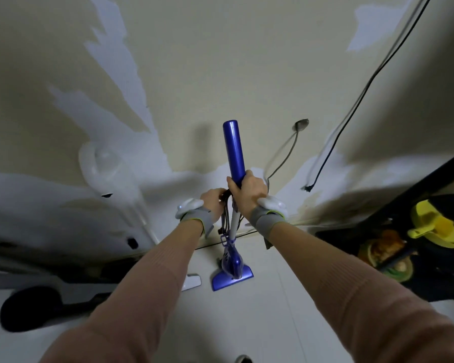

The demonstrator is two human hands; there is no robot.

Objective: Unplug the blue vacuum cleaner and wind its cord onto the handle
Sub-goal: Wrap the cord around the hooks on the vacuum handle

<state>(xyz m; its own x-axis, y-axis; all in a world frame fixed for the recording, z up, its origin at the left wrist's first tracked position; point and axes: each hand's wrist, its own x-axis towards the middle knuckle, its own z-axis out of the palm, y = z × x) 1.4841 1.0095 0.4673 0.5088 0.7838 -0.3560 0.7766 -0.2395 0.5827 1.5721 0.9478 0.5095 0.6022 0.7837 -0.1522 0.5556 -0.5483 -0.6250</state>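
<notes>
The blue vacuum cleaner stands upright against the wall, its floor head (232,278) on the pale floor and its blue handle (233,150) pointing up. My right hand (249,192) is wrapped around the lower end of the handle. My left hand (214,203) is closed on the dark cord (226,213) just left of the grey tube, where several loops hang down along the tube. The cord's plug is not visible.
A thin grey wire (286,153) droops from a hole in the wall, and a black cable (351,108) runs down the wall to the right. A black shelf with a yellow object (435,226) stands at right. A white panel (192,282) lies left of the floor head.
</notes>
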